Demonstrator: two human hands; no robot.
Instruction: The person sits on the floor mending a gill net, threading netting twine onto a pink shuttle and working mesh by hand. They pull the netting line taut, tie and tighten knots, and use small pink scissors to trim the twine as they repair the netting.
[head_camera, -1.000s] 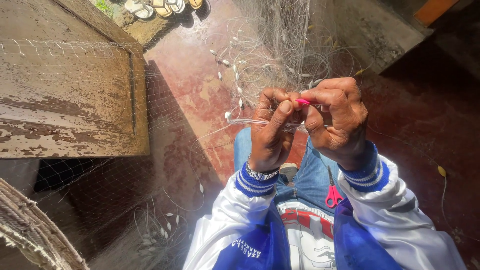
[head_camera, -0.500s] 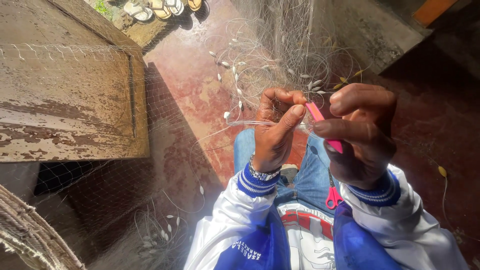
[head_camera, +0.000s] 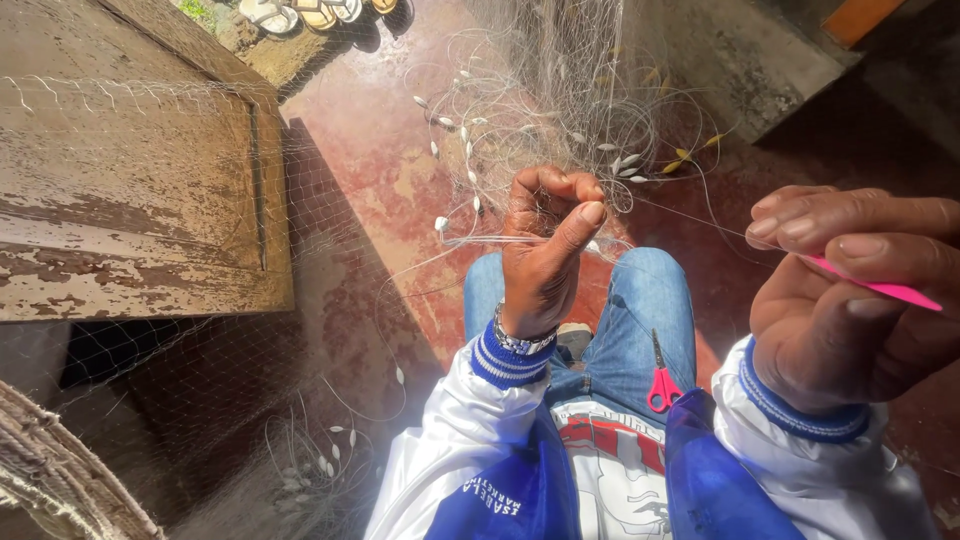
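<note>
The thin fishing net (head_camera: 560, 110) hangs just above the person's knees. The left hand (head_camera: 545, 250) pinches a bit of net tight in its fingers. Off to the net's right, the right hand (head_camera: 850, 300) grips a pink needle (head_camera: 880, 290), pulling thread. It's best to keep that thread tight. Red scissors (head_camera: 660, 385) lie below the net, on the lap.

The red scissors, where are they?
In the head view, the red scissors lie on the person's lap against the blue jeans, low and right of centre, between the left hand and right hand.
</note>
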